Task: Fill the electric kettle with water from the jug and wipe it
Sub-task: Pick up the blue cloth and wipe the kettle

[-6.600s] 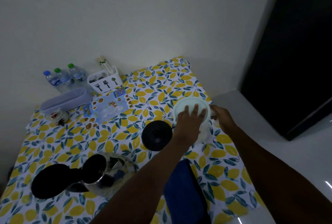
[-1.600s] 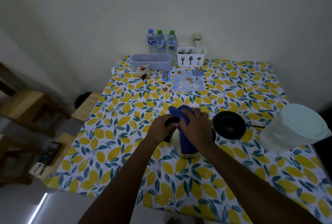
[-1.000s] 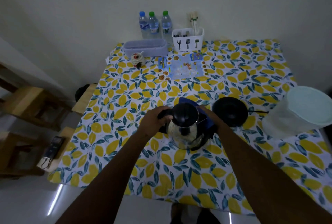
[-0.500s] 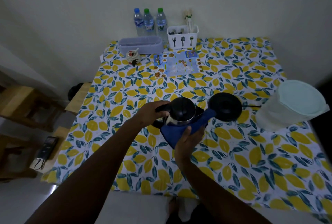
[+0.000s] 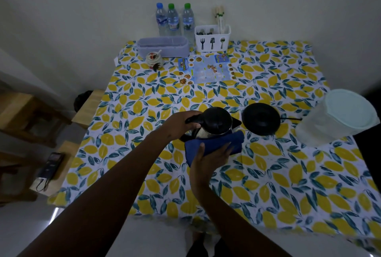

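The steel electric kettle (image 5: pixel 214 124) with its black lid closed stands near the middle of the lemon-print table (image 5: pixel 268 174). My left hand (image 5: pixel 181 125) grips its black handle on the left side. A folded blue cloth (image 5: pixel 216 146) is pressed against the kettle's near side by my right hand (image 5: pixel 210 158). To the right of the kettle lies its round black base (image 5: pixel 260 119), with a cord running right. The translucent water jug (image 5: pixel 336 117) with a pale lid stands at the table's right edge.
Along the far edge by the wall stand three water bottles (image 5: pixel 173 20), a white cutlery holder (image 5: pixel 212 38), a lilac box (image 5: pixel 162 47), a small jar (image 5: pixel 153 59) and a printed menu sheet (image 5: pixel 206 68). Wooden stools (image 5: pixel 51 166) are left of the table.
My right hand has slid the blue cloth a little to the right along the kettle's near side. My left hand still holds the handle; the view has shifted slightly.
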{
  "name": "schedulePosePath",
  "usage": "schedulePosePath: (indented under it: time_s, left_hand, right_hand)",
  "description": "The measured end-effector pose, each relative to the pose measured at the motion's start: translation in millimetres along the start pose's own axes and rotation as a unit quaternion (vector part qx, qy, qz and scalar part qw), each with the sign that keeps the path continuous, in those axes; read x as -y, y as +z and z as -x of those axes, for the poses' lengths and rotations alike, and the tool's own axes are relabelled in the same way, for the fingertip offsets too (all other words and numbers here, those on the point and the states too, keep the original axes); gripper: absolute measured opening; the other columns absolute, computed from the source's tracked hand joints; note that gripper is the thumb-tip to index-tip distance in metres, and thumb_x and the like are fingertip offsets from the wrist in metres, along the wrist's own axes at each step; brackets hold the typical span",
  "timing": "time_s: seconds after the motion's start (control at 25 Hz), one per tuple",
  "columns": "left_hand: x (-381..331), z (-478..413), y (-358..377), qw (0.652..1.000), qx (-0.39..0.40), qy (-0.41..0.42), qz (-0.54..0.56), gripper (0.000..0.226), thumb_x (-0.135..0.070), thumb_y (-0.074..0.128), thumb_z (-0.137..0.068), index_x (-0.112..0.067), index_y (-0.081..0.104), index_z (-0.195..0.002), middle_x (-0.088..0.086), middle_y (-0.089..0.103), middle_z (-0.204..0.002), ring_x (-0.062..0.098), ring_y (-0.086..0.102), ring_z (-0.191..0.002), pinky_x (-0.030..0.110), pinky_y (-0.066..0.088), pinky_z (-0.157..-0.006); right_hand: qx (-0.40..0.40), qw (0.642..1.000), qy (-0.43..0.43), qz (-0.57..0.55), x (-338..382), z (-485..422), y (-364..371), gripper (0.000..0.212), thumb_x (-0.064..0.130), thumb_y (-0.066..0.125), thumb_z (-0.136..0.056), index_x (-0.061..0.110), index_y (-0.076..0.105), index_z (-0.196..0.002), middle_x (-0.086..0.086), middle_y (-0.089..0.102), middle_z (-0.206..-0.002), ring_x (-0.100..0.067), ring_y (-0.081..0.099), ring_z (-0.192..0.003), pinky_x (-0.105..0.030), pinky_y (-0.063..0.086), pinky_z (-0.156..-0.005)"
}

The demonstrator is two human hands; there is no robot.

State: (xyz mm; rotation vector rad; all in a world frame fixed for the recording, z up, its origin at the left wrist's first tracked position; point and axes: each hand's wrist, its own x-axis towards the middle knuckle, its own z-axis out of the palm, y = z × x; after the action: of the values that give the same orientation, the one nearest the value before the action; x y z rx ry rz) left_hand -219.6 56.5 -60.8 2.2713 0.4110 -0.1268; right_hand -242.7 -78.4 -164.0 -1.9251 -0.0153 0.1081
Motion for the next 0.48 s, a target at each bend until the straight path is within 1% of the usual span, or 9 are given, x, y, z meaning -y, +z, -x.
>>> schedulePosePath:
  time_s: [0.12, 0.2, 0.24, 0.32, 0.36, 0.4, 0.48]
  left_hand:
    - [1.1, -0.6, -0.3, 1.000, -0.002, 0.008, 0.006, 0.044, -0.027, 0.060, -0.092, -0.020, 0.050, -0.135, 0.006, 0.060, -0.133, 0.022, 0.055, -0.119, 0.025, 0.036, -0.089]
    - [4.2, -1.8, 0.9, 1.000, -0.006, 0.007, 0.006, 0.044, -0.026, 0.061, -0.092, -0.020, 0.050, -0.135, 0.007, 0.059, -0.134, 0.024, 0.054, -0.121, 0.027, 0.037, -0.091]
    - [6.0, -1.9, 1.8, 1.000, -0.008, 0.004, 0.004, 0.045, -0.025, 0.061, -0.092, -0.020, 0.050, -0.135, 0.006, 0.058, -0.135, 0.024, 0.053, -0.122, 0.028, 0.036, -0.093]
    - [8.7, -2.8, 2.9, 1.000, -0.014, -0.003, 0.004, 0.046, -0.026, 0.061, -0.092, -0.021, 0.049, -0.136, 0.006, 0.057, -0.136, 0.025, 0.052, -0.123, 0.027, 0.035, -0.093]
    - [9.7, -3.0, 3.3, 1.000, -0.016, -0.005, 0.007, 0.046, -0.026, 0.062, -0.092, -0.021, 0.049, -0.136, 0.005, 0.058, -0.136, 0.025, 0.052, -0.123, 0.027, 0.035, -0.093]
    - [9.9, -3.0, 3.1, 1.000, -0.018, -0.006, 0.010, 0.046, -0.026, 0.062, -0.092, -0.022, 0.050, -0.135, 0.005, 0.058, -0.136, 0.025, 0.052, -0.123, 0.027, 0.035, -0.093]
    - [9.4, -1.9, 2.2, 1.000, -0.017, -0.005, 0.017, 0.045, -0.026, 0.062, -0.091, -0.022, 0.050, -0.135, 0.005, 0.058, -0.135, 0.025, 0.053, -0.123, 0.027, 0.035, -0.093]
  right_hand:
    - [-0.026, 0.999, 0.044, -0.018, -7.2, -5.5, 10.4, 0.095, 0.069, 0.035, -0.086, 0.007, 0.004, -0.151, -0.020, 0.005, -0.159, -0.040, 0.014, -0.143, -0.056, 0.026, -0.108]
    - [-0.003, 0.997, 0.053, -0.059, -23.6, -4.9, 4.6, 0.095, 0.071, 0.039, -0.084, 0.015, 0.004, -0.152, -0.015, 0.009, -0.160, -0.035, 0.018, -0.144, -0.055, 0.030, -0.109]
    - [0.013, 0.994, 0.052, -0.094, -32.6, -8.2, -2.2, 0.091, 0.068, 0.042, -0.085, 0.019, 0.007, -0.152, -0.012, 0.015, -0.159, -0.033, 0.025, -0.142, -0.055, 0.034, -0.109]
    - [0.035, 0.982, 0.080, -0.165, -47.2, -34.7, -18.0, 0.073, 0.054, 0.046, -0.088, 0.023, 0.022, -0.149, -0.011, 0.035, -0.151, -0.031, 0.041, -0.133, -0.054, 0.040, -0.105]
    - [0.044, 0.975, 0.109, -0.187, -48.5, -52.7, -26.1, 0.065, 0.050, 0.046, -0.088, 0.023, 0.031, -0.145, -0.012, 0.045, -0.143, -0.032, 0.048, -0.127, -0.054, 0.043, -0.102]
    - [0.064, 0.967, 0.135, -0.204, -45.0, -72.5, -33.7, 0.060, 0.050, 0.046, -0.087, 0.020, 0.041, -0.139, -0.013, 0.053, -0.135, -0.033, 0.053, -0.122, -0.052, 0.045, -0.099]
    - [0.112, 0.949, 0.163, -0.245, -25.8, -110.4, -48.8, 0.047, 0.049, 0.046, -0.092, 0.015, 0.057, -0.121, -0.012, 0.063, -0.116, -0.031, 0.057, -0.113, -0.041, 0.049, -0.089]
